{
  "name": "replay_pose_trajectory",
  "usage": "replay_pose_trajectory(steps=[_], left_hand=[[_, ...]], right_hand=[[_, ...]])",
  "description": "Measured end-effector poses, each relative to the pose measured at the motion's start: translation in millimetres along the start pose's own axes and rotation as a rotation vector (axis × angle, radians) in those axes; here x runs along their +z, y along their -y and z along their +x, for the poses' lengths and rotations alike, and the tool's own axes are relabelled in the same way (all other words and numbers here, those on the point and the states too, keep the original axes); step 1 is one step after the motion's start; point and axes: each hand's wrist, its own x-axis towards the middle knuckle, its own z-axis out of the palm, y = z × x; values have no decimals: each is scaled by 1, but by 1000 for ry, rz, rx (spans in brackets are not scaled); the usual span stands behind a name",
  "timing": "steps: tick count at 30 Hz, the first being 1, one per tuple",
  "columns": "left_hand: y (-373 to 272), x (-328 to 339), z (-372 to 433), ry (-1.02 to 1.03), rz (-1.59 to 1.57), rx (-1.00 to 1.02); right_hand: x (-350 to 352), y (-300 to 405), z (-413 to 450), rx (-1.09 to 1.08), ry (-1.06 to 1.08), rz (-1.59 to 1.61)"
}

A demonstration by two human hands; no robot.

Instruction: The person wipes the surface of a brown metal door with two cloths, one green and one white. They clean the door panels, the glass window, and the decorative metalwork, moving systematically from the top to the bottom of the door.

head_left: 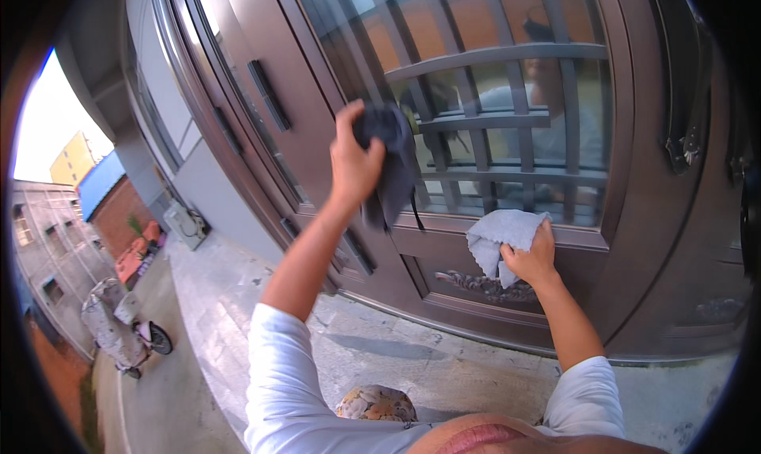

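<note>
A dark fabric item with a thin dangling cord [389,156] is gripped in my left hand [355,156], raised in front of the brown door near the left edge of its glass pane [475,32]. Blur keeps me from telling exactly what the item is. My right hand [533,255] is closed on a light grey cloth [499,240], lower and further right, at the bottom frame of the pane. Grey bars form a lattice across the glass, which shows reflections. Below the cloth is a carved ornament [487,285] on the lower door panel.
A long dark handle [681,97] stands out at the right. Pale paving [380,347] runs along the door's foot. Far left, a covered two-wheeler [113,323] stands on the road, and a white outdoor unit [185,222] sits by the wall.
</note>
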Motion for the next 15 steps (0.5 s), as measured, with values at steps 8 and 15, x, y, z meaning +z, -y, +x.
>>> replay_pose_trajectory(steps=[8,15], left_hand=[[-59,10,214,-44,280,120],[4,57,197,-202,251,62]], right_hand=[[-2,-7,-12,122,-44,232],[-6,-1,-5,29,-28,222]])
